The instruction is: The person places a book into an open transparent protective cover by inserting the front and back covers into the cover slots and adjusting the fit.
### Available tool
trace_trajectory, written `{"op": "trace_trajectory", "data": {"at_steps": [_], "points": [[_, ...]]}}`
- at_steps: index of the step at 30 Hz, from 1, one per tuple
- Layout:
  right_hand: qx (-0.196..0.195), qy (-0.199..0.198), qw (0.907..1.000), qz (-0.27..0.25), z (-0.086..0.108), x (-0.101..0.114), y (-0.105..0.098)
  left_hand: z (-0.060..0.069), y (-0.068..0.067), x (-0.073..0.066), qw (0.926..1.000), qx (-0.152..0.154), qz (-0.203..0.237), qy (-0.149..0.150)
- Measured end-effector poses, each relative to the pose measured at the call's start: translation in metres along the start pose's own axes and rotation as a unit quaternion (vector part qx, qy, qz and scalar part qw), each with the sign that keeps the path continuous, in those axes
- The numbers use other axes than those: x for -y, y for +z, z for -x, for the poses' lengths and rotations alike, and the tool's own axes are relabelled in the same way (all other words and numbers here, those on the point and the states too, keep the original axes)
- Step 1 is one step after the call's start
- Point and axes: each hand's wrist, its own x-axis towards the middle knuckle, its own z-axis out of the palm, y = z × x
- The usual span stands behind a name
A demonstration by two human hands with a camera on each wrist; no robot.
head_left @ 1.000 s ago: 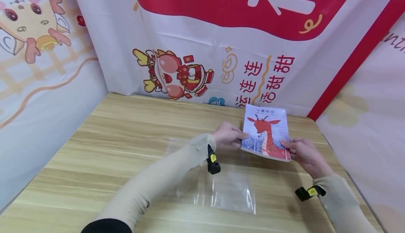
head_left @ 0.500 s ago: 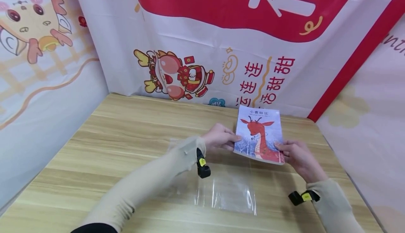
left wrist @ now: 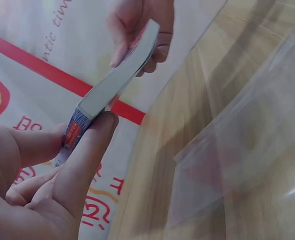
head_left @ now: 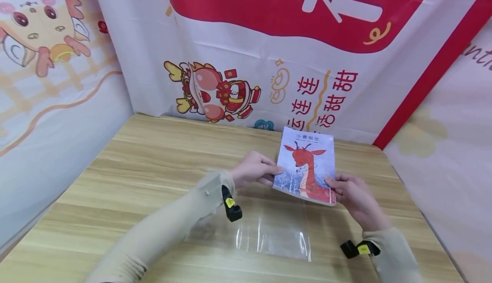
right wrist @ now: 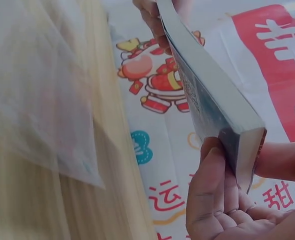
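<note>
Between both hands a paperback book (head_left: 306, 163) is held above the table, its cover showing a red deer on pale blue. The left hand (head_left: 256, 169) pinches its left edge, thumb on the cover and fingers behind. At the lower right edge the right hand (head_left: 355, 195) grips it the same way. Both wrist views show the page block (left wrist: 117, 75) edge-on, slightly bowed, with the back cover (right wrist: 202, 100) visible in the right wrist view. A clear plastic sleeve (head_left: 276, 236) lies flat on the table below the book, partly hidden by the left forearm.
The wood-grain table (head_left: 153, 159) meets a printed cloth backdrop (head_left: 246, 56) just behind the book. More cloth walls rise at the left and right sides. Each wrist wears a black strap with a small camera (head_left: 232, 208).
Both hands have carried the book left and a little toward the person, keeping the same hold. The plastic sleeve stays where it was.
</note>
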Motion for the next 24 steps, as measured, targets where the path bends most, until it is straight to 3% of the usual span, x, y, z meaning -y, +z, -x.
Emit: {"op": "trace_trajectory", "data": {"at_steps": [14, 18, 24], "points": [[-0.010, -0.004, 0.9989, -0.045, 0.013, -0.013, 0.030, 0.033, -0.018, 0.005, 0.9997, 0.014, -0.019, 0.004], [0.006, -0.015, 0.9976, -0.067, 0.016, -0.018, 0.040, 0.042, -0.024, 0.010, 0.9996, 0.003, -0.029, 0.008], [-0.003, -0.018, 0.9963, -0.084, 0.019, -0.021, 0.049, 0.053, -0.028, 0.018, 0.9996, -0.010, -0.019, 0.016]]}}
